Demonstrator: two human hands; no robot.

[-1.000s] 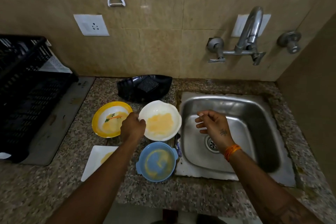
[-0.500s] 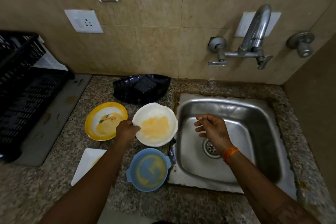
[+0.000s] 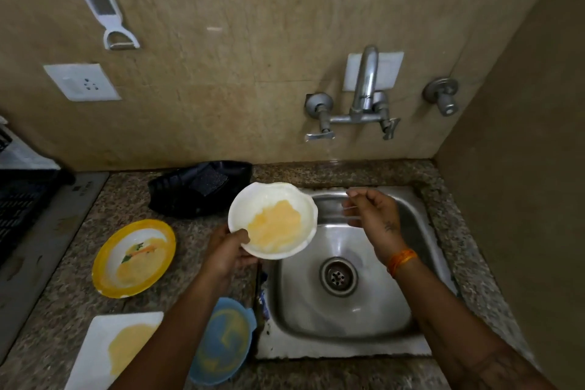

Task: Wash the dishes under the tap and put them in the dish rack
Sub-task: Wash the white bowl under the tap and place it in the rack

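My left hand (image 3: 228, 254) grips the near-left rim of a white bowl (image 3: 273, 220) smeared with yellow residue and holds it lifted at the left edge of the steel sink (image 3: 345, 320). Over the sink, just right of the bowl, my right hand (image 3: 373, 215) hovers with loosely curled fingers and holds nothing. The tap (image 3: 364, 95) on the wall above the sink shows no running water. A yellow-rimmed plate (image 3: 134, 258), a blue bowl (image 3: 223, 342) and a white square plate (image 3: 117, 348) lie dirty on the counter. The black dish rack (image 3: 19, 203) stands at the far left.
A black dish with a dark scrub pad (image 3: 202, 190) sits behind the white bowl by the wall. A grey mat (image 3: 47, 247) lies under the rack. A wall valve (image 3: 443, 98), a socket (image 3: 82, 82) and a hanging grater (image 3: 98, 0) are on the tiled wall.
My left hand has lifted the white bowl off the counter and carried it right, to the sink's edge. My right hand stays over the sink, slightly raised.
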